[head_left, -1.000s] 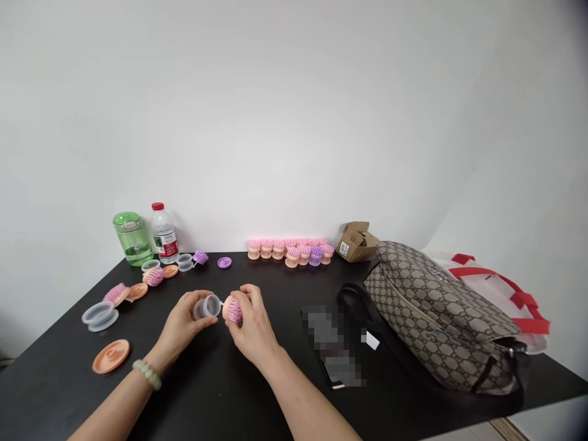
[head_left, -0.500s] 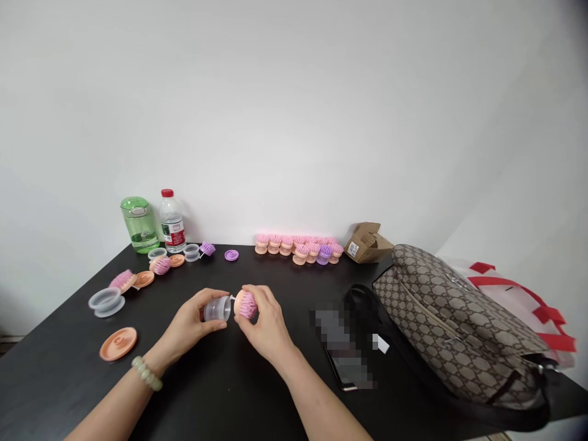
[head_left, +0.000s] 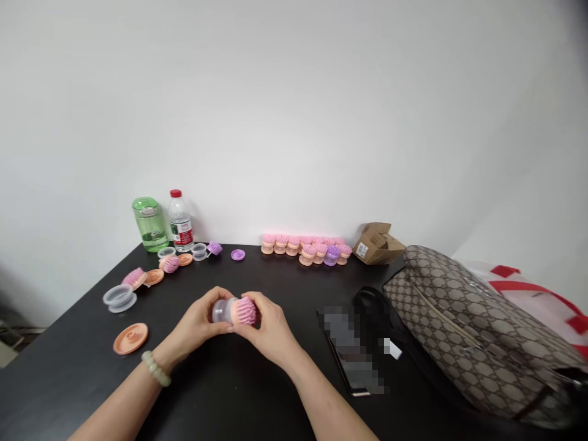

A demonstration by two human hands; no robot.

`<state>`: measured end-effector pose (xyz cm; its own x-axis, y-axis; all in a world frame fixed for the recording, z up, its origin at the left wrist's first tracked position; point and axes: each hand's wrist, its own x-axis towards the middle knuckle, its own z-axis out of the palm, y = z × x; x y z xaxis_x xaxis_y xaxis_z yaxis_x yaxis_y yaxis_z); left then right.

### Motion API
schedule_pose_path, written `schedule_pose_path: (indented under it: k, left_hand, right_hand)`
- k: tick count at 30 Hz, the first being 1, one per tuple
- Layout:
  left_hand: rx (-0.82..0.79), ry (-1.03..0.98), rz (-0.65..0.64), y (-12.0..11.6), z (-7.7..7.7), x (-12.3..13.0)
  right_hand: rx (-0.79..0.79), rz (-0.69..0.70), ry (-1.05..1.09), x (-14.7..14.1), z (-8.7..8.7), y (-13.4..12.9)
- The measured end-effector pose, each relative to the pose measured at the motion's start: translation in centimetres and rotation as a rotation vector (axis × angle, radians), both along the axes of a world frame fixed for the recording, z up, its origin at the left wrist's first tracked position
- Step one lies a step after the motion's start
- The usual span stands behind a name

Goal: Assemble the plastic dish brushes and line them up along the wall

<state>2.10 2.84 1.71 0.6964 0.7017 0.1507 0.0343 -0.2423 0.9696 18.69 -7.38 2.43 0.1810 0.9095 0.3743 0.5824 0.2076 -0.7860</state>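
My left hand [head_left: 199, 315] is closed around a clear plastic cup [head_left: 222, 311] lying on its side in the air over the black table. Against the cup's open end sits a round brush head [head_left: 245, 311] with pink bristles and a peach base, gripped by my right hand [head_left: 266, 324]. The bristles point right, toward my right palm. Nearest to my left forearm lies a peach disc-shaped lid [head_left: 131, 339]. Beyond it are a clear cup [head_left: 120, 297] and a pink brush head [head_left: 135, 278] tilted by another peach lid [head_left: 154, 277].
A row of finished-looking pink brushes [head_left: 293, 246], one purple brush [head_left: 331, 255] among them, stands by the wall. Back left are a green bottle [head_left: 150, 226] and a water bottle [head_left: 180, 223]. A phone [head_left: 351, 355], cardboard box [head_left: 379, 245] and patterned bag [head_left: 478, 331] occupy the right.
The brush head and the clear cup have come together; a gap with a white stem was visible between them before. The whole view has shifted slightly, with things appearing further right.
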Motion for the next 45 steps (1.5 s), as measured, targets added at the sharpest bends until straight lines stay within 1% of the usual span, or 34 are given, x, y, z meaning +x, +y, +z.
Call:
schedule_pose_path:
  k: [4, 9, 13, 16, 20, 23, 25, 27, 30, 32, 36, 39, 41, 42, 43, 45]
  left_hand:
    - [-0.108, -0.077, -0.064, -0.8, 0.4, 0.1]
    - [-0.209, -0.153, -0.089, -1.3, 0.8, 0.0]
    - [-0.256, -0.184, -0.136, -1.7, 0.9, -0.1]
    - [-0.281, -0.232, -0.115, -2.1, 1.1, -0.1]
    - [-0.321, -0.303, -0.092, -2.5, 1.2, 0.1]
    - [-0.363, -0.319, -0.071, -2.7, 1.1, 0.2]
    - [-0.394, -0.309, -0.059, -2.7, 1.0, 0.3]
    - [-0.403, -0.283, -0.058, -2.8, 0.8, 0.3]
    - [-0.378, -0.242, -0.071, -2.8, 0.5, 0.4]
    - [-0.397, -0.219, -0.081, -2.9, 0.3, 0.5]
    - [-0.541, -0.142, -0.118, -2.8, -0.4, 0.7]
    - [-0.635, -0.096, -0.113, -2.7, -0.8, 0.9]
    - [-0.649, -0.088, -0.088, -2.8, -0.9, 1.0]
    - [-0.62, -0.095, -0.068, -2.9, -0.8, 1.0]
    - [-0.56, -0.104, -0.045, -3.0, -0.7, 1.1]
    - [-0.391, -0.119, -0.003, -3.4, -0.3, 1.1]
  right_hand:
    - [0.023, -0.016, 0.085, 0.2, -0.3, 0.1]
    - [0.006, 0.048, 0.189, 0.4, -0.2, 0.0]
    - [0.094, 0.09, 0.217, 0.1, -0.2, -0.2]
    - [0.127, 0.091, 0.17, 0.0, -0.3, -0.3]
    - [0.114, 0.092, 0.138, 0.1, -0.5, -0.3]
    - [0.129, 0.059, 0.103, 0.1, -0.6, -0.3]
    - [0.168, 0.03, 0.06, 0.0, -0.6, -0.5]
    - [0.232, 0.033, -0.011, 0.0, -0.5, -0.6]
    - [0.332, 0.089, -0.133, 0.1, -0.3, -0.8]
    - [0.373, 0.132, -0.193, 0.2, -0.2, -0.9]
    - [0.432, 0.244, -0.292, 0.1, 0.2, -1.0]
    - [0.443, 0.276, -0.335, -0.1, 0.2, -1.0]
    - [0.425, 0.236, -0.34, -0.1, -0.1, -1.0]
    - [0.402, 0.192, -0.33, -0.2, -0.3, -1.0]
    - [0.364, 0.131, -0.306, -0.1, -0.5, -0.9]
    - [0.232, -0.003, -0.222, 0.0, -1.1, -0.7]
